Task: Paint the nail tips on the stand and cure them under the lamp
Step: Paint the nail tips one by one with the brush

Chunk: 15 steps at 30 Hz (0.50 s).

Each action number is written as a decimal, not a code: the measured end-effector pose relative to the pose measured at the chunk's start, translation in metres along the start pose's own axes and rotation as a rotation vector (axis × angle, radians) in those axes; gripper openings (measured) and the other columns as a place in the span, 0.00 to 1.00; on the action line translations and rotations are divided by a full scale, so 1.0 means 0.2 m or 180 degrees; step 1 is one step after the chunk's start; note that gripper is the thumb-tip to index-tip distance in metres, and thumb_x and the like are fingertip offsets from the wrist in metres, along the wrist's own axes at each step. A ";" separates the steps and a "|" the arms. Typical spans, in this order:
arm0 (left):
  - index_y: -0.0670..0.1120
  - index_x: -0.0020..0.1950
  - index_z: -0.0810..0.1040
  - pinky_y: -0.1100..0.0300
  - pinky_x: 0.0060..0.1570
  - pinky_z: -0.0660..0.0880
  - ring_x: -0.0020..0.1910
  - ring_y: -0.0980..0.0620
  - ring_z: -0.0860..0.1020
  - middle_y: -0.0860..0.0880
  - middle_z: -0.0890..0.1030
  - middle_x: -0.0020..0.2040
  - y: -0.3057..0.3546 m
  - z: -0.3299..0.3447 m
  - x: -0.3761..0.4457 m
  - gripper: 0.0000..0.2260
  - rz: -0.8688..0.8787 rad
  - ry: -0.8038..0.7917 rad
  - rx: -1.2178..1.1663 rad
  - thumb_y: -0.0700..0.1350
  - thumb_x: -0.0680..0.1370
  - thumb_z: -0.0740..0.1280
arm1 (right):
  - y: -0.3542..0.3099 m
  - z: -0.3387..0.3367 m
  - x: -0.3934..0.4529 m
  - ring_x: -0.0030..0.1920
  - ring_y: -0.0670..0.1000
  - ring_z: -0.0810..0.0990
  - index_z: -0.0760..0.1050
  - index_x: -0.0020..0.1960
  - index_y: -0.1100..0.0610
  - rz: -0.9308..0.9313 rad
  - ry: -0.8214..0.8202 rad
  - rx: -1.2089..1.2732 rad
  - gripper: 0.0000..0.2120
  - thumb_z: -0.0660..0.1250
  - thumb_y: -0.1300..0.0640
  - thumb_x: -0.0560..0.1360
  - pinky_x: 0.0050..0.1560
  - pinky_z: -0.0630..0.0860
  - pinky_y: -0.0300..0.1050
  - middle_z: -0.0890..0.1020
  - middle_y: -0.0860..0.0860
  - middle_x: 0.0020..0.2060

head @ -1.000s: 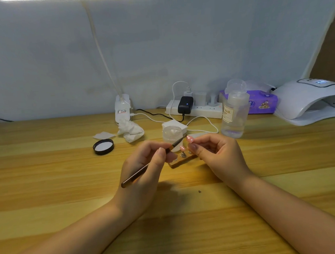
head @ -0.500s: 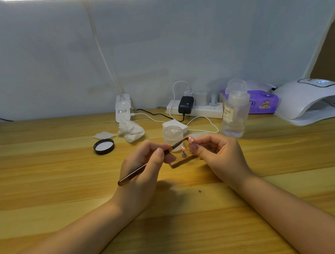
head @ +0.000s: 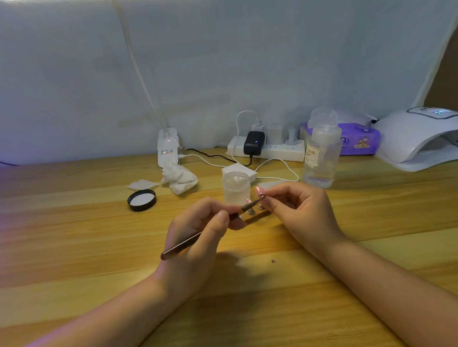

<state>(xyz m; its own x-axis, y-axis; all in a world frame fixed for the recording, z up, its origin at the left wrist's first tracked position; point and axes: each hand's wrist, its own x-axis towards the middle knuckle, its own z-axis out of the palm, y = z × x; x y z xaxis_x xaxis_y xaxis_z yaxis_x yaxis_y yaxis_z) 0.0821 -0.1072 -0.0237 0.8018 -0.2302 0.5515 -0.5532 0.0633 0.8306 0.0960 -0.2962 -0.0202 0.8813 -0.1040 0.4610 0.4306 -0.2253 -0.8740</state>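
Near the middle of the tabletop (head: 65,237), a thin brush (head: 207,233) is pinched by the left hand (head: 197,245), its tip touching a nail tip (head: 261,196) pinched by the right hand (head: 300,212). Most of the stand (head: 254,216) is hidden behind both hands. The lamp (head: 424,137) is set at the far right edge.

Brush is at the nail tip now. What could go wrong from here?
1. The right hand pinches one small nail tip; brush pressure from the left hand could twist or drop it.
2. The open jar stands just behind both hands; a knuckle could tip it.
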 end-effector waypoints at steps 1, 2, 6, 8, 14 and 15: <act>0.43 0.49 0.80 0.70 0.43 0.73 0.42 0.56 0.82 0.45 0.85 0.42 0.00 0.00 0.00 0.13 0.0014 0.0006 -0.0010 0.49 0.74 0.62 | 0.00 0.00 0.00 0.41 0.45 0.84 0.82 0.43 0.52 -0.0004 -0.0009 -0.0026 0.08 0.73 0.65 0.71 0.45 0.80 0.38 0.85 0.48 0.38; 0.43 0.49 0.80 0.70 0.43 0.72 0.42 0.57 0.82 0.45 0.84 0.42 0.00 0.00 0.00 0.12 0.0043 0.0008 0.0014 0.49 0.75 0.61 | 0.00 0.00 0.00 0.41 0.45 0.84 0.82 0.44 0.52 -0.0010 -0.0021 -0.0055 0.08 0.73 0.65 0.71 0.46 0.80 0.38 0.85 0.48 0.39; 0.46 0.53 0.79 0.72 0.44 0.73 0.46 0.58 0.82 0.50 0.85 0.45 0.00 0.00 0.00 0.11 0.0098 0.0079 0.0174 0.49 0.77 0.61 | -0.01 0.00 0.00 0.42 0.44 0.84 0.83 0.44 0.52 -0.0023 0.0019 -0.0128 0.05 0.74 0.61 0.70 0.46 0.79 0.38 0.85 0.47 0.39; 0.47 0.54 0.79 0.72 0.44 0.73 0.47 0.58 0.83 0.50 0.85 0.46 0.00 0.00 0.00 0.11 0.0011 0.0117 0.0170 0.50 0.77 0.62 | -0.01 0.00 -0.01 0.43 0.44 0.83 0.83 0.45 0.53 -0.0062 0.0042 -0.0253 0.05 0.74 0.59 0.70 0.47 0.79 0.39 0.85 0.48 0.40; 0.47 0.50 0.82 0.67 0.44 0.74 0.44 0.53 0.83 0.47 0.85 0.42 0.01 -0.01 0.00 0.10 0.0060 -0.0047 0.0164 0.49 0.75 0.63 | -0.01 0.00 -0.01 0.43 0.44 0.83 0.82 0.46 0.52 -0.0153 0.0120 -0.0436 0.07 0.73 0.62 0.70 0.47 0.79 0.39 0.85 0.47 0.41; 0.47 0.49 0.81 0.67 0.44 0.74 0.43 0.53 0.83 0.46 0.85 0.42 0.01 -0.01 0.00 0.10 0.0089 -0.0030 0.0174 0.49 0.75 0.62 | -0.01 -0.01 -0.01 0.43 0.43 0.83 0.82 0.46 0.51 -0.0161 0.0117 -0.0451 0.07 0.73 0.61 0.71 0.47 0.79 0.38 0.85 0.47 0.40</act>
<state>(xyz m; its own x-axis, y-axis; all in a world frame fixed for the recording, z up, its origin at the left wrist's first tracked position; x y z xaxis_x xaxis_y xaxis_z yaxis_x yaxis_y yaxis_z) 0.0810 -0.1051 -0.0226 0.7838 -0.2381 0.5736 -0.5872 0.0167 0.8093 0.0934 -0.2967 -0.0194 0.8503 -0.1238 0.5115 0.4402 -0.3652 -0.8202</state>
